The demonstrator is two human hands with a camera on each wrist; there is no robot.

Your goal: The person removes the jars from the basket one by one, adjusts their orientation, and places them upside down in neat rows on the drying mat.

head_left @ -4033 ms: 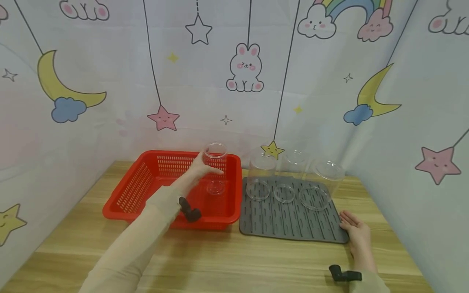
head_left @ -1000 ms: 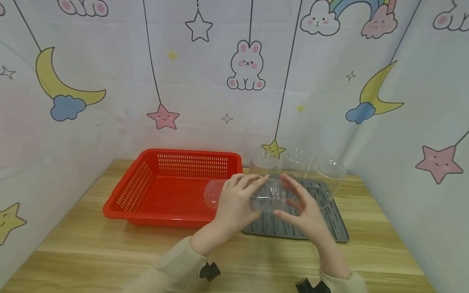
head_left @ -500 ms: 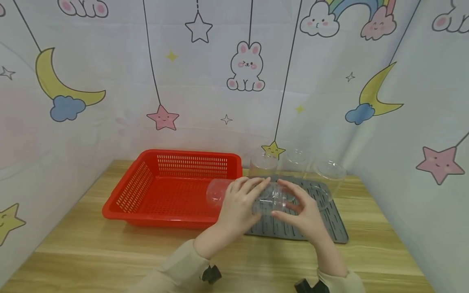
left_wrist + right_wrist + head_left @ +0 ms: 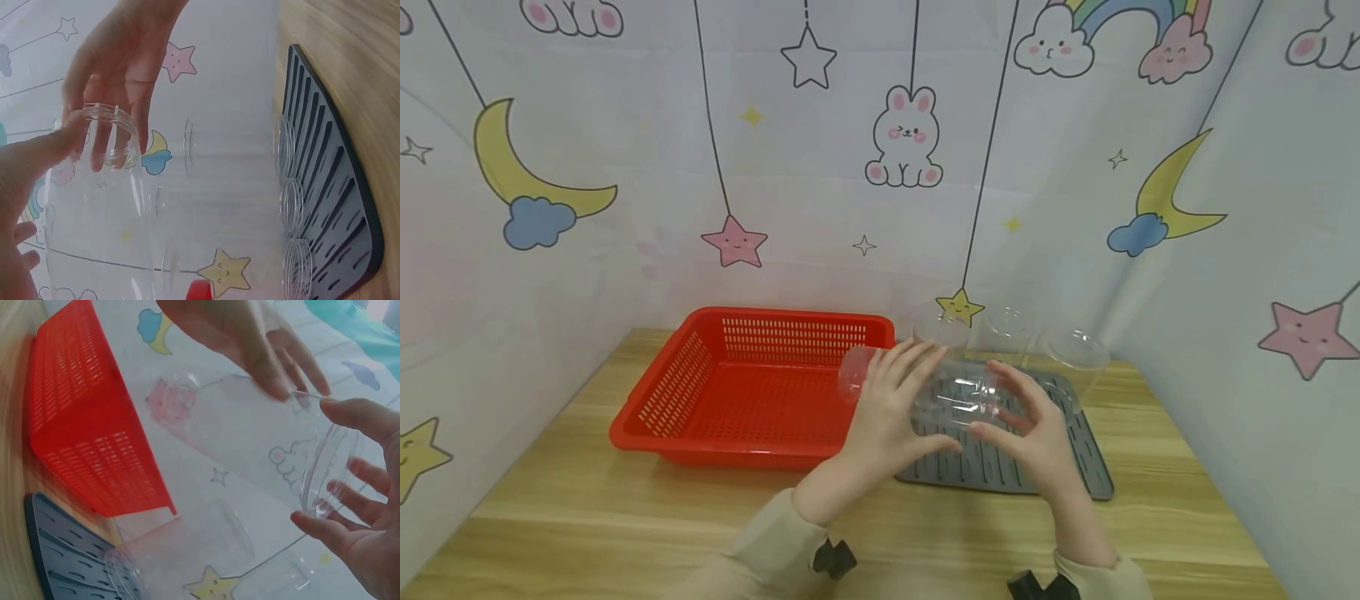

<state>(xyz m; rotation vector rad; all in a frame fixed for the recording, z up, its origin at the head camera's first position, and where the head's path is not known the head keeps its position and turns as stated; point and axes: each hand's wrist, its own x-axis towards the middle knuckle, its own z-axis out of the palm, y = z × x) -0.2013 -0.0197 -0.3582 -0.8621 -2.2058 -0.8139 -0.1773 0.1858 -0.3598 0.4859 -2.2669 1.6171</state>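
A clear plastic jar (image 4: pixel 957 396) lies nearly sideways in the air above the grey drying mat (image 4: pixel 958 471). Its ringed mouth faces right and its base reaches toward the basket. With fingertips and thumb, my right hand (image 4: pixel 1037 429) grips the jar round its mouth. My left hand (image 4: pixel 883 417) lies along the jar's side, fingers fairly straight and thumb spread away; in the right wrist view this left hand (image 4: pixel 250 344) is blurred. Behind, three similar jars stand on the mat, among them a jar (image 4: pixel 1078 367) at the right. Ringed ends face down in the left wrist view.
To the left stands a red slotted basket (image 4: pixel 745 457), its right rim close to the mat and under the jar's base. A wooden table (image 4: pixel 700 517) carries everything. A patterned white curtain (image 4: pixel 820 175) hangs close behind the basket and jars.
Earlier, my left hand held the jar upright in the basket and my right hand rested by the mat. Since then it came over the mat into both hands; lately its base rose and my left thumb spread.
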